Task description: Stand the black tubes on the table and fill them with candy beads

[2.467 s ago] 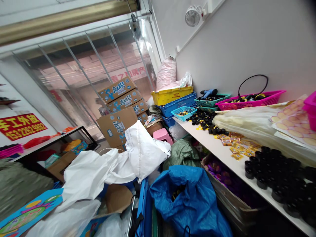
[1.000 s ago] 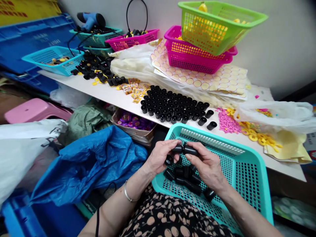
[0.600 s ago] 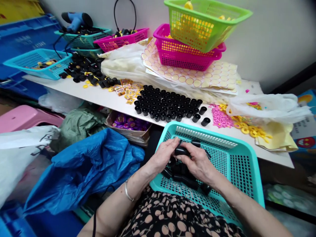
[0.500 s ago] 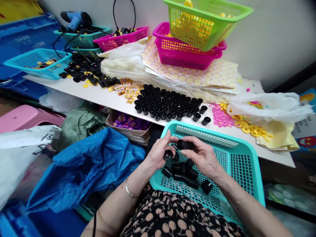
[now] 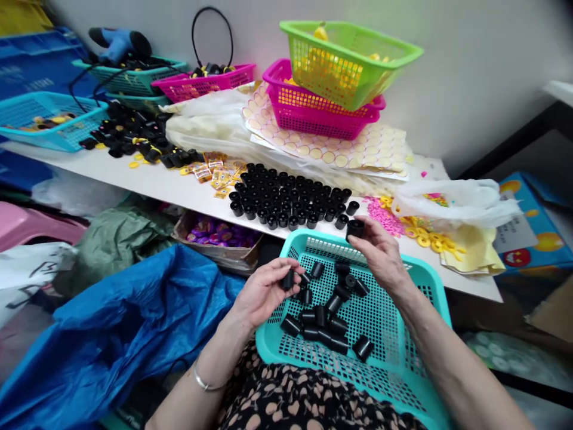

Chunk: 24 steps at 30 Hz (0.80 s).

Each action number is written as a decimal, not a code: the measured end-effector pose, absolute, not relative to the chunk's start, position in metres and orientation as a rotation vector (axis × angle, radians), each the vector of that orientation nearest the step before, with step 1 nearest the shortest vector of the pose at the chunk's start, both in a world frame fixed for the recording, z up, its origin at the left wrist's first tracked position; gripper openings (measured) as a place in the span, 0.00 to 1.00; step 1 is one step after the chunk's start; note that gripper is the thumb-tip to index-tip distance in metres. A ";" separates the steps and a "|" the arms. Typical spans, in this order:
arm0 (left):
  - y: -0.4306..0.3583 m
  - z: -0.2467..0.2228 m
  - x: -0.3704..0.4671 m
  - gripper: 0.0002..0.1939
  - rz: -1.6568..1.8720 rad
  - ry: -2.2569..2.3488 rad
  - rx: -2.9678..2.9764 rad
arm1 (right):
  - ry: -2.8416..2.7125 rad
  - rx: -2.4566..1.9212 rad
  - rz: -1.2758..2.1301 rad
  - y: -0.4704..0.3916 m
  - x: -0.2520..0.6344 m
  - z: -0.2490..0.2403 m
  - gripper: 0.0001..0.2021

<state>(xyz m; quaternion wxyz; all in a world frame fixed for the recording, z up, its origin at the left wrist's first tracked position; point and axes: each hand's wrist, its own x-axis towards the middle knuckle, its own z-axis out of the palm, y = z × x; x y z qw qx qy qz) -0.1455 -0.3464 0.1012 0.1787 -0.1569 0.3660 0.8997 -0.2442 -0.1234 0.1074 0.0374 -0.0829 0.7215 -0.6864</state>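
Observation:
My left hand [image 5: 272,288], over the left side of a turquoise basket [image 5: 425,334], has its fingers closed around a small black cylinder [image 5: 287,279]. Between thumb and fingers of my right hand [image 5: 380,248] is another black plastic cylinder [image 5: 355,230], held above the basket's far rim at the table edge. Several loose black cylinders [image 5: 338,325] lie tumbled in the basket, which rests against my lap. Just beyond, many black cylinders [image 5: 286,200] stand upright in close rows on the white table [image 5: 179,185].
Pink beads [image 5: 384,216] and yellow rings [image 5: 430,239] lie right of the rows. Behind stands a green basket [image 5: 349,65] stacked on a magenta one [image 5: 322,119]. Small yellow packets [image 5: 219,173] lie to the left. Below are a box of purple-wrapped pieces [image 5: 219,232] and a blue bag [image 5: 134,316].
My right hand has moved up and away from my left hand, carrying a black cylinder toward the table edge. My left hand has shifted slightly left and down. The view has turned a little rightward.

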 end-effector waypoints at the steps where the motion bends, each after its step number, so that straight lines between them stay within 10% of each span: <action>1: -0.347 0.102 -0.144 0.08 2.539 1.063 -0.431 | 2.342 -0.285 -2.029 -0.119 -0.258 0.107 0.20; 24: -0.351 0.101 -0.126 0.10 2.287 1.516 -0.443 | 2.901 0.061 -1.400 -0.087 -0.367 0.060 0.14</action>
